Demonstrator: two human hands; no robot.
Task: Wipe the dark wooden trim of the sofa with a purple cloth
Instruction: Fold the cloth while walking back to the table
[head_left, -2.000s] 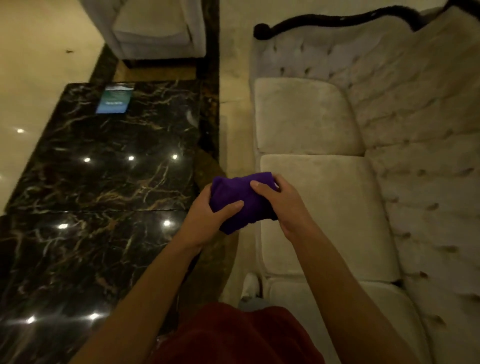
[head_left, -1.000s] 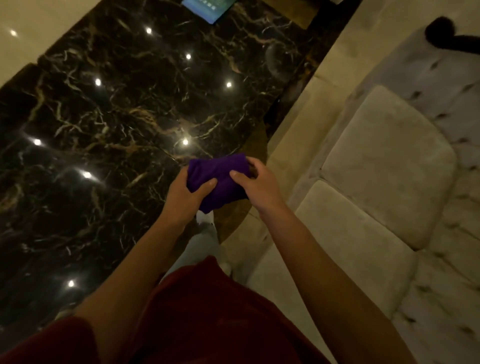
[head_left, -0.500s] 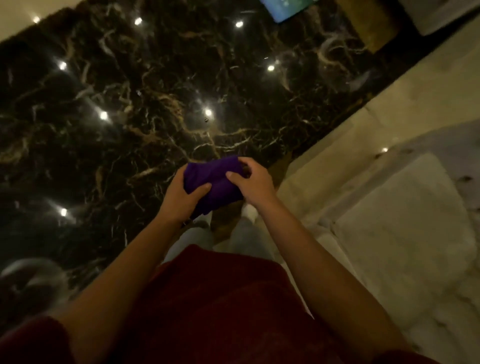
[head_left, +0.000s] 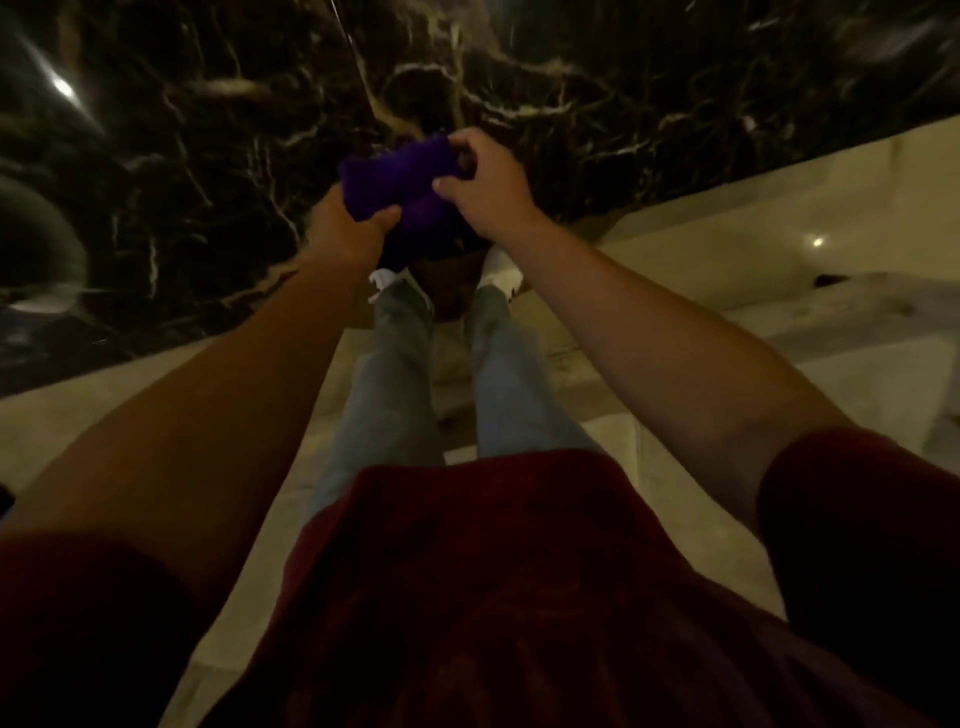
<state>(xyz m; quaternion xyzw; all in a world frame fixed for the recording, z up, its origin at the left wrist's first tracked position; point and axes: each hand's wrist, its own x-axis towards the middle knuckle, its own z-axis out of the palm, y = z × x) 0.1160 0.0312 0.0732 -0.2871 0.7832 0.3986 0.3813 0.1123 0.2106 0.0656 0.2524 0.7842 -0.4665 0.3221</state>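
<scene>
I hold the purple cloth (head_left: 402, 197) bunched up between both my hands, out in front of me. My left hand (head_left: 345, 221) grips its lower left part, thumb pressed across the fabric; my right hand (head_left: 485, 189) pinches its upper right edge with curled fingers. Beyond my hands lies the dark veined marble bench (head_left: 208, 156). Below my hands I see my jeans (head_left: 395, 384), white shoes (head_left: 501, 273) and the pale floor (head_left: 727, 208). The picture is dim and somewhat blurred.
</scene>
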